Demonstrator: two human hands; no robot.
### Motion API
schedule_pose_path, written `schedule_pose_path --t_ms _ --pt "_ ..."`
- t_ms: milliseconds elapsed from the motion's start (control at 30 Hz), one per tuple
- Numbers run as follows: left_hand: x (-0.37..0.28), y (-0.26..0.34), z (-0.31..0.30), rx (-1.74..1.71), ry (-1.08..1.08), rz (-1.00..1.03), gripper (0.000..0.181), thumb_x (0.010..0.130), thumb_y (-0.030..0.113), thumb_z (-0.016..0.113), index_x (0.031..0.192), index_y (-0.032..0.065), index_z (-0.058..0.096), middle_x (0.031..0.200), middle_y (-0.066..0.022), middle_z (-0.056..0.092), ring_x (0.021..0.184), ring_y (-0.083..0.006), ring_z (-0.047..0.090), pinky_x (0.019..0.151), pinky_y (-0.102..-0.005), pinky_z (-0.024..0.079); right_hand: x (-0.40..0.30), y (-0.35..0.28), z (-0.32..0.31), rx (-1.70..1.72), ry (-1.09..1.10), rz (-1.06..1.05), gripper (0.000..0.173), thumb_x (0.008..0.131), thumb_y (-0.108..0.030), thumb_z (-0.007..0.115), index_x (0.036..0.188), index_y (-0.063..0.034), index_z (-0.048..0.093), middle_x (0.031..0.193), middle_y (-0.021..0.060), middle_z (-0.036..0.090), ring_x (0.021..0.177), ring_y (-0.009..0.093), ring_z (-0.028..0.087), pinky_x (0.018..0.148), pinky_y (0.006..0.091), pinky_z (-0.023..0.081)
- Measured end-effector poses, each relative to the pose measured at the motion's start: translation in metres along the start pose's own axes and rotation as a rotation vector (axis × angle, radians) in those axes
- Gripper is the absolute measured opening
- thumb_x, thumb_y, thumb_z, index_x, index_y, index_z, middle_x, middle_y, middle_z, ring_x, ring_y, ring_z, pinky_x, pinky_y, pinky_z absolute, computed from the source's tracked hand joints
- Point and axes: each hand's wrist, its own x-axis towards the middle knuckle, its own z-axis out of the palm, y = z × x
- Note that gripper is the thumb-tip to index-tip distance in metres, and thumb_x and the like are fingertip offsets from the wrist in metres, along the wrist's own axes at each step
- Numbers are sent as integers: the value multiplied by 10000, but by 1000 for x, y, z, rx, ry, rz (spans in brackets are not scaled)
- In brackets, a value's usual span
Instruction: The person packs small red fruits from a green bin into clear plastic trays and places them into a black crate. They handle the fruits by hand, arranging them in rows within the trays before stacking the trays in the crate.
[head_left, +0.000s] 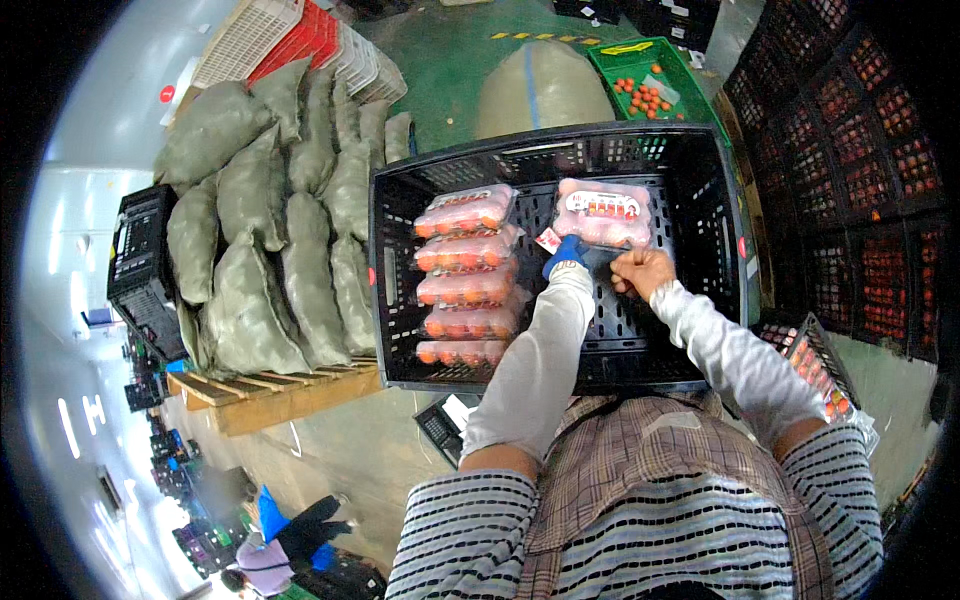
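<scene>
A clear pack of round orange-red produce (603, 212), wrapped in pale pink netting or film and bearing a printed label, lies in the right part of a black plastic crate (544, 139). At its near left corner is my left hand (567, 253) in a blue glove, with a small red-and-white printed slip (548, 240) sticking out from its fingers. My bare right hand (643, 273) is by the pack's near right edge, fingers curled and tips together; whether something thin is pinched there is hidden. Several similar packs (465, 281) stand in a row along the crate's left side.
Stuffed woven sacks (247, 187) sit on a wooden pallet (277, 397) to the left. Beyond the crate are a large sack (544, 86) and a green crate (686, 71) with loose produce. Stacked crates (847, 150) rise at right. Another person (274, 555) is at lower left.
</scene>
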Motion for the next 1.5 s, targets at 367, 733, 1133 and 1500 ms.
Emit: schedule_pose_path --t_ms 367,733,1133,1500 --pt "-27 135 -142 596 192 548 366 817 435 547 957 108 635 779 -147 634 724 -296 612 636 -413 467 48 -93 -19 -1303 203 -757 380 705 -208 661 1053 -127 534 951 88 630 903 269 604 836 441 414" --pt "107 162 -220 1311 -238 462 645 788 654 428 1017 91 644 997 -214 618 978 -375 576 810 -418 452 -3 -180 49 -1005 239 -1077 338 653 -207 628 968 -104 560 763 118 620 685 316 613 608 408 494" --pt "8 156 -236 1387 -328 485 513 871 508 427 1086 76 602 1055 -174 613 1033 -302 565 868 -372 430 102 -160 186 -1000 -97 -1027 335 700 -247 659 966 -80 542 839 133 633 794 338 618 685 444 489" --pt "-120 148 -192 -104 -406 258 382 886 176 515 1229 9 483 947 -41 555 759 -119 520 670 -220 422 18 -148 113 -649 -10 -1148 290 707 -139 628 983 -52 610 1096 117 573 1012 304 541 858 403 439"
